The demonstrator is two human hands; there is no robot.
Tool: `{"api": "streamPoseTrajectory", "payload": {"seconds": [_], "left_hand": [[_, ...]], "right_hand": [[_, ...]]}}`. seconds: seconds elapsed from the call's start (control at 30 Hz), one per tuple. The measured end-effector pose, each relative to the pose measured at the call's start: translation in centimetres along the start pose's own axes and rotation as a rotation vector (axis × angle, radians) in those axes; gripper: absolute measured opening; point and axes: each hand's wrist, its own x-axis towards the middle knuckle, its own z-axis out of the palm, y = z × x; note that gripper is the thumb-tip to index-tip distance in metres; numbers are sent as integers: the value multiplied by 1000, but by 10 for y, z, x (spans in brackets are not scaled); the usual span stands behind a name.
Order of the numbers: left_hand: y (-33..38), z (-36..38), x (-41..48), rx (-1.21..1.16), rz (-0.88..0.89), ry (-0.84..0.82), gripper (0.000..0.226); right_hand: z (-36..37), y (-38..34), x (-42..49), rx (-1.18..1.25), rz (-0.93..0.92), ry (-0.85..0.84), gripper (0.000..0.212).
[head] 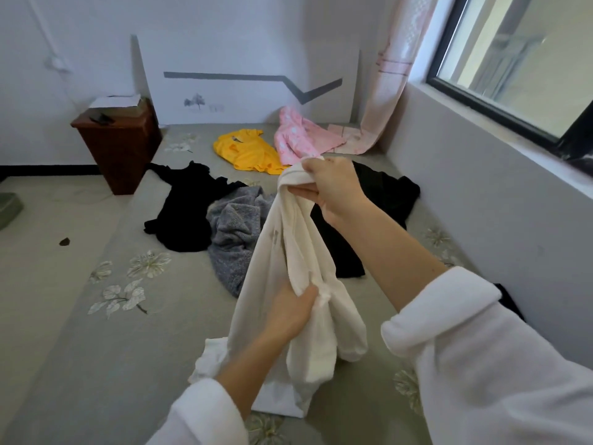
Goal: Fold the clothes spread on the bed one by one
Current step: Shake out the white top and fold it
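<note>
A white garment (282,252) hangs lifted above the bed (112,348), its lower end resting on the sheet. My right hand (330,187) grips its bunched top edge, held high. Lower down, my left hand (288,311) pinches the cloth around its middle. Behind it on the bed lie a grey fleece garment (234,232), a black garment (186,207) to the left, another black garment (382,194) to the right, a yellow garment (247,152) and a pink patterned garment (295,136) near the headboard.
A brown bedside cabinet (118,146) stands left of the bed with papers on top. A wall with a window (513,69) runs along the right side, and a pink curtain (388,85) hangs down onto the bed's far corner. The floor lies to the left.
</note>
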Motion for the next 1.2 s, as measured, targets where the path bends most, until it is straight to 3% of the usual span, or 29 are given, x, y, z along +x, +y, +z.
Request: {"api": "streamPoseTrajectory", "payload": {"seconds": [0.03, 0.13, 0.23, 0.33, 0.43, 0.53, 0.63, 0.8, 0.97, 1.03, 1.13, 1.2], "left_hand": [[4, -13, 2, 30, 2, 60, 16], [15, -74, 7, 151, -7, 189, 21], [27, -137, 13, 298, 52, 335, 6], [49, -178, 22, 450, 134, 456, 15], [72, -199, 29, 326, 136, 537, 12], [101, -209, 30, -180, -4, 487, 8], [124, -214, 27, -345, -32, 444, 10], [161, -233, 20, -157, 118, 390, 14], [197, -272, 6, 139, 293, 21, 33], [206, -283, 3, 293, 333, -11, 30], [218, -298, 7, 550, 418, 345, 14], [219, -304, 11, 495, 550, 587, 14]], "right_hand": [[-1, -6, 6, -12, -47, 47, 17], [-21, -24, 25, -84, -158, 198, 50], [-41, -35, 34, -93, -197, 263, 31], [-42, -38, 38, -123, -224, 282, 21], [-38, -47, 42, -190, -284, 294, 21], [-39, -61, 42, -152, -289, 170, 23], [-46, -65, 41, -345, -335, 102, 6], [-58, -68, 44, -484, -337, 156, 12], [-63, -86, 53, -686, -475, 310, 33], [-65, -93, 56, -728, -534, 295, 37], [-61, -101, 56, -670, -573, 123, 42], [-54, -103, 54, -570, -621, 60, 44]]}}
